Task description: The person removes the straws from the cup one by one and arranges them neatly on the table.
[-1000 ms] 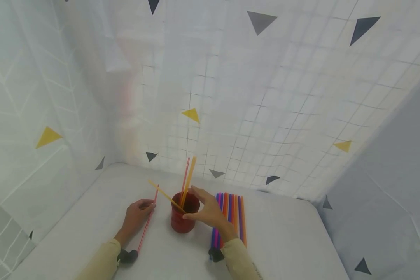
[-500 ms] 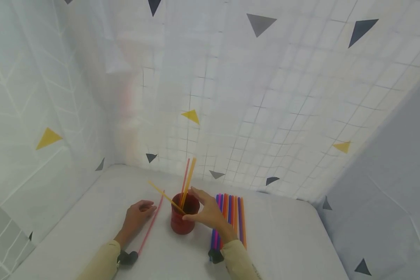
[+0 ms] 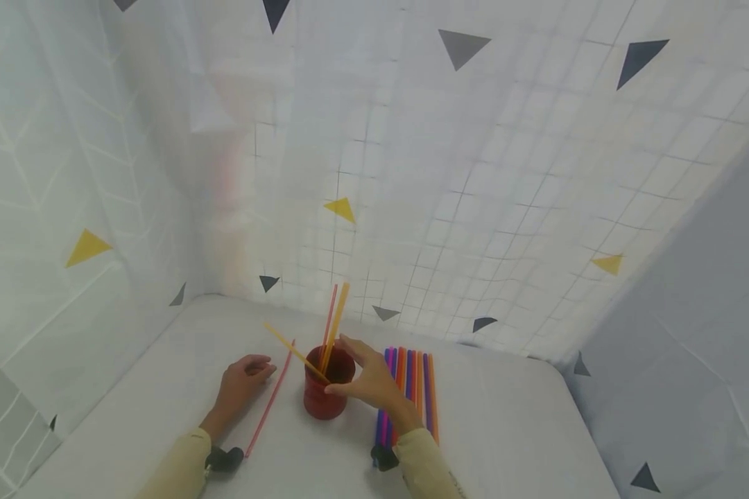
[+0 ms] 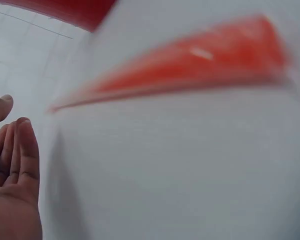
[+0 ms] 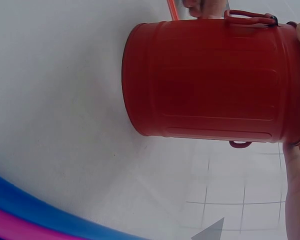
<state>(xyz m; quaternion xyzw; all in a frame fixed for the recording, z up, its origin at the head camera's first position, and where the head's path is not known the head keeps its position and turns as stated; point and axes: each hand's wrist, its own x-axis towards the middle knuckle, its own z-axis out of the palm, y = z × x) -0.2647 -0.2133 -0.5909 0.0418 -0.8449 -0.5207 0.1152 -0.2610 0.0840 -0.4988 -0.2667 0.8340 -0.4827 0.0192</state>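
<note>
Here, the red can [image 3: 324,403] holds yellow and pink straws [image 3: 339,313].

Worktop [image 3: 512,416] layout, with the container [image 3: 324,404] as the clock's centre.
Straws [image 3: 339,310] are stood in the container toward 12 o'clock, one slanted out toward 10. A lone straw [image 3: 271,403] is laid between 8 and 9, with the left hand [image 3: 243,378] just beside it at 9. At 3 to 4, a row of straws [image 3: 419,381] is laid, partly hidden by the right hand [image 3: 372,378], set on the container.
</note>
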